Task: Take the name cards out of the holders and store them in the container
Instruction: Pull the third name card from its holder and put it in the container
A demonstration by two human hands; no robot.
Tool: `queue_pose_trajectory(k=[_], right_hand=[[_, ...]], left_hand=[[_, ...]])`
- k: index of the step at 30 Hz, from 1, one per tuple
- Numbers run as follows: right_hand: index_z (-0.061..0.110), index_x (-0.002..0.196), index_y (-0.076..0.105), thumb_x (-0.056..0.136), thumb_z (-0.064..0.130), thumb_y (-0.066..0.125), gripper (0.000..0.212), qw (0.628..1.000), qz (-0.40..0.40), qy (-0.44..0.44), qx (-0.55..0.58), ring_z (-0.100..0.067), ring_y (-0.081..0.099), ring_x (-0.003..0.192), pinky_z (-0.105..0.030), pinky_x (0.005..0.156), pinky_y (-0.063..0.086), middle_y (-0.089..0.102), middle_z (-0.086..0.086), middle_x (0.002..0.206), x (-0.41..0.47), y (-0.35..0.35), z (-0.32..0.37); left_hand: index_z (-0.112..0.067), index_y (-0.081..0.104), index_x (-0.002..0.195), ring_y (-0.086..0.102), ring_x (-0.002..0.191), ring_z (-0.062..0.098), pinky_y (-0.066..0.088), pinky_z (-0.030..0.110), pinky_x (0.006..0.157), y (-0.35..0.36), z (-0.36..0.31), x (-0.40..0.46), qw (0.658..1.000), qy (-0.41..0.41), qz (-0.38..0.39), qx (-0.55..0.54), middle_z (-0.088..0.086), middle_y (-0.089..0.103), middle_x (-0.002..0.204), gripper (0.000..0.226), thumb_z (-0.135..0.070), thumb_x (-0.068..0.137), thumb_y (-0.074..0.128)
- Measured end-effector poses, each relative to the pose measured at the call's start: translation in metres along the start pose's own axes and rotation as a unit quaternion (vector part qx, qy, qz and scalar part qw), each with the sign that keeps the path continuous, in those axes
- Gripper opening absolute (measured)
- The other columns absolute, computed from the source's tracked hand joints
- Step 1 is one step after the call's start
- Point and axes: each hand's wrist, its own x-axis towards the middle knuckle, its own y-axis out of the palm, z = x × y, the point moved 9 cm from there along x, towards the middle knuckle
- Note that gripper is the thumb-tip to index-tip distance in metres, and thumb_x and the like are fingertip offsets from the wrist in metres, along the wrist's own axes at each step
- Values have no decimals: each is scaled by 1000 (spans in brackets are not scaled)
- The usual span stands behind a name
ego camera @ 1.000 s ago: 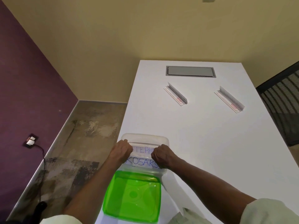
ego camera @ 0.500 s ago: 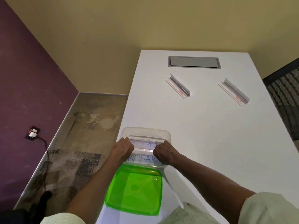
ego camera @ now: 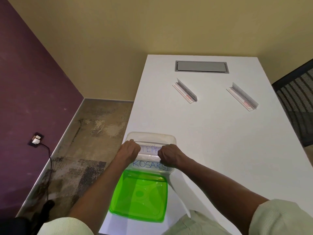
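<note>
From the head camera, both hands are down in the clear container (ego camera: 171, 139), which sits at the table's (ego camera: 220, 150) near left corner. The left hand (ego camera: 129, 150) and right hand (ego camera: 169, 156) are curled, knuckles up, each gripping one end of a name card (ego camera: 150, 149); the fingertips are tucked under and hidden, so the exact pinch cannot be made out. Between the hands only the letters "TEPH" show, the rest of the word covered by the knuckles. Just nearer than the hands a second card (ego camera: 149, 164) reads "KOSAKS", its last letter blurred at the container wall. Whether the held card rests on the container's floor cannot be told.

Nearer still, beneath the forearms, lies a green lid (ego camera: 138, 195), overhanging the table edge. Well beyond the hands two clear holders (ego camera: 185, 90) (ego camera: 242, 96) stand apart on the table; their small red labels are illegible. Beyond them is a grey hatch (ego camera: 201, 66). Far right of the right hand, a mesh chair (ego camera: 298, 102) is cut off by the frame.
</note>
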Motion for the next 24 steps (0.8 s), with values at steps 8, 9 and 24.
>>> queue_pose_trajectory(k=[8, 9, 24], right_hand=[[8, 68, 65, 85, 23, 62, 23, 991, -128, 27, -18, -34, 63, 69, -34, 61, 44, 68, -16, 67, -21, -43, -19], [9, 65, 63, 83, 24, 63, 23, 989, -140, 37, -21, -33, 63, 66, -32, 58, 42, 67, -14, 63, -25, -46, -25], [17, 53, 41, 73, 19, 75, 40, 965, -206, 159, -27, -27, 45, 44, -26, 47, 22, 44, -3, 42, -114, -59, -117]], left_hand=[[-23, 68, 113, 62, 103, 31, 50, 35, 86, -39, 2, 10, 988, -65, -93, -104, 15, 61, 111, 32, -37, 84, 69], [-23, 67, 113, 62, 102, 31, 50, 35, 87, -43, 1, 10, 985, -70, -107, -113, 15, 61, 111, 32, -37, 85, 68], [-13, 74, 103, 64, 95, 33, 50, 36, 78, -107, -50, 18, 940, -87, -246, -220, 17, 72, 97, 20, -21, 86, 66]])
